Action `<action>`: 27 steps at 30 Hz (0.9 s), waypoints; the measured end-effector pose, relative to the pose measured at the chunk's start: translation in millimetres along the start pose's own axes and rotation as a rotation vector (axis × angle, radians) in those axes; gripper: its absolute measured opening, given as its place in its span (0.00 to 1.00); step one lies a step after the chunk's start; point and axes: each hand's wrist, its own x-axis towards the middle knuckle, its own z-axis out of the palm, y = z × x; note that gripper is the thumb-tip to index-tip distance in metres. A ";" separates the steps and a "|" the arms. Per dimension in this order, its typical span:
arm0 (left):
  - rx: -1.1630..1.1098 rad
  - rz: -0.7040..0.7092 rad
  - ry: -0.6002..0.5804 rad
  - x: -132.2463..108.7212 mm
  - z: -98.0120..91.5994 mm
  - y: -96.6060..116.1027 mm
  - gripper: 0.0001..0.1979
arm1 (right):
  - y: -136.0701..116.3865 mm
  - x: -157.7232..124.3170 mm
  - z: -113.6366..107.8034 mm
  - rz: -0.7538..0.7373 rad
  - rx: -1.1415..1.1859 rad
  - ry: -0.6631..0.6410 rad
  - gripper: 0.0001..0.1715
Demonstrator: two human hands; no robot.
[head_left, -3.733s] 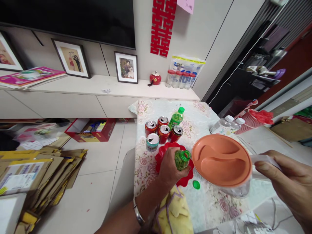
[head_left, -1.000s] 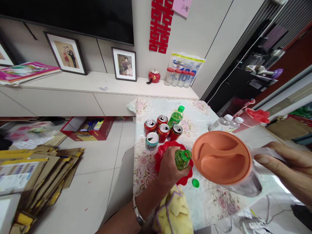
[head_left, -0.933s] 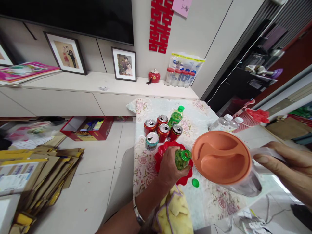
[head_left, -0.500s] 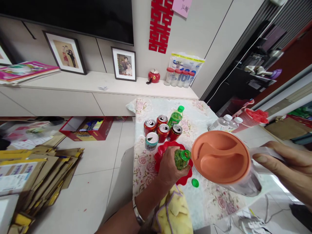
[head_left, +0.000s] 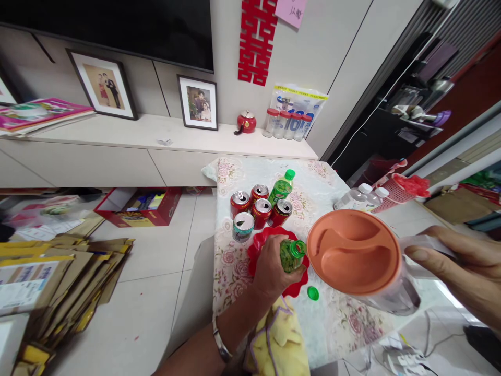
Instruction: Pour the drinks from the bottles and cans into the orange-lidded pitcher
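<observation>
My left hand [head_left: 274, 263] is wrapped round an uncapped green plastic bottle [head_left: 289, 256], tilted to the right over a red scalloped tray [head_left: 256, 245]. My right hand [head_left: 457, 266] grips the handle of a clear pitcher [head_left: 395, 300]. The pitcher's orange lid [head_left: 354, 250] is at the bottle's mouth; whether they touch I cannot tell. A loose green cap [head_left: 313, 293] lies beside the tray. Behind the tray stand several red cans [head_left: 261, 211], a teal can [head_left: 243, 225] and a capped green bottle [head_left: 282, 187]. A yellow towel [head_left: 279, 339] lies at the near edge.
A floral tablecloth [head_left: 235, 256] covers the table. Clear bottles with white caps [head_left: 356, 197] stand at its right edge, near a pink basket [head_left: 393, 190]. A white cabinet [head_left: 136, 141] runs behind. Flattened cardboard [head_left: 86, 277] and a red box [head_left: 144, 209] sit on the floor at left.
Both hands, the bottle and the pitcher hold almost the same position. The whole view shifts very slightly; nothing has visibly been taken hold of or let go.
</observation>
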 end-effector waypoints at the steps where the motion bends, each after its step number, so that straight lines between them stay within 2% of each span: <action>1: 0.000 0.004 0.002 -0.2 0.1 -0.3 0.34 | 1.0 -0.4 -0.5 -0.002 -0.004 0.001 0.24; 8: 0.005 0.008 0.007 -1.1 0.2 -0.7 0.34 | 11.1 -5.1 -3.4 0.004 -0.019 -0.026 0.24; 17: -0.009 -0.024 0.003 -0.2 -1.4 2.1 0.34 | -0.6 1.5 0.1 0.015 -0.010 -0.018 0.25; 27: -0.003 -0.008 0.000 0.6 -3.0 3.6 0.32 | -0.2 -1.1 -0.8 0.035 -0.013 -0.007 0.25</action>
